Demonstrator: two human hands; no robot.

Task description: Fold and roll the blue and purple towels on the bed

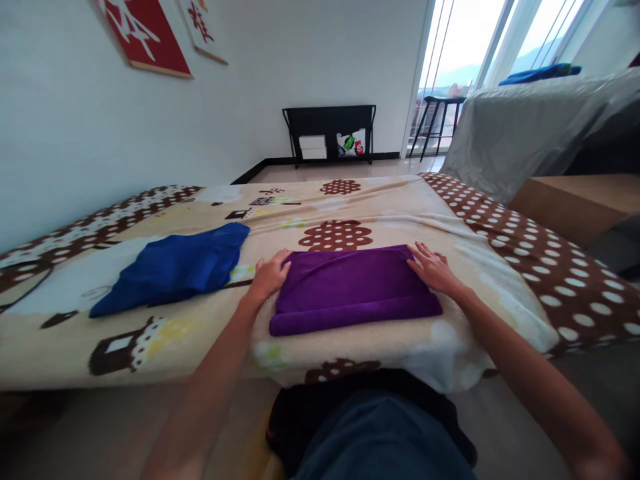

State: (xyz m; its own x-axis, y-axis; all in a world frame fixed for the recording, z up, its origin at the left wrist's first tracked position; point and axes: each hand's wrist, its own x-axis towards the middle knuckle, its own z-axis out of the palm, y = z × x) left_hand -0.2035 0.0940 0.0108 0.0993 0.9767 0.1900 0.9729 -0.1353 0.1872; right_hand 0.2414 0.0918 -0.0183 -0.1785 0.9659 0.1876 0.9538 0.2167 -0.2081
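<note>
A purple cloth (350,283) lies in front of me as a flat rectangle, with a rolled or folded band along its near edge. At its far left corner rests my left hand (271,272), fingers stretched out and touching the fabric. My right hand (434,269) lies on the far right corner, its fingers extended too. Neither hand grips the cloth. To the left, apart from both hands, a blue cloth (180,267) lies loosely spread. Under everything is a cream patterned blanket (395,213) on the bed.
Brown polka-dot borders (555,267) run along the blanket's sides. A cardboard box (580,200) and a plastic-covered piece of furniture (520,127) stand at the right. Against the far wall is a black rack (330,123); a stool (440,113) is by the window.
</note>
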